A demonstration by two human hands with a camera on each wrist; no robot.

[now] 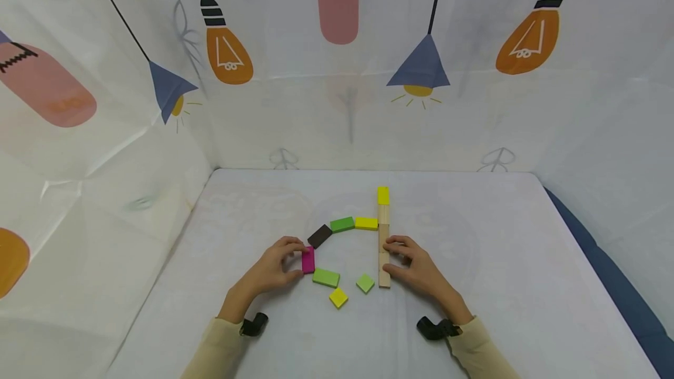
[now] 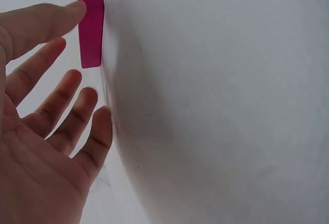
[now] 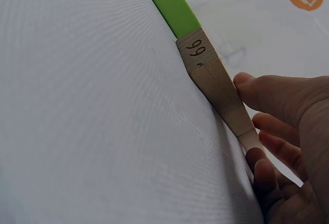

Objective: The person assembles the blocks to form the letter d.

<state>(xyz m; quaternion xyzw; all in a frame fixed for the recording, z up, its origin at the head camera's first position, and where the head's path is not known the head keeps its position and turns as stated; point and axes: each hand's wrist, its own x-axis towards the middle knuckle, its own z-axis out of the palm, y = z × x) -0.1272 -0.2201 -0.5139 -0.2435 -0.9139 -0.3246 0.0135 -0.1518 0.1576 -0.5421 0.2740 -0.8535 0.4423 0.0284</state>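
Fingertips of my left hand (image 1: 275, 263) touch the left side of a magenta block (image 1: 308, 261), near its two ends. In the left wrist view the thumb (image 2: 61, 21) overlaps that block, and the other fingers lie spread and loosely bent. Along the right side of a straight column of plain wooden blocks (image 1: 384, 238), my right hand (image 1: 416, 265) rests its thumb and fingertips. A yellow block (image 1: 383, 195) tops this column. From it a curve runs left through another yellow block (image 1: 366, 223), a green block (image 1: 342, 224) and a dark brown block (image 1: 319, 235) to the magenta one.
Below the magenta block lie a green block (image 1: 326, 278) and a tilted yellow block (image 1: 339, 297). A tilted light green block (image 1: 365, 283) sits just left of the column. All rest on a white tabletop (image 1: 474, 221), with a patterned white curtain (image 1: 347, 110) behind.
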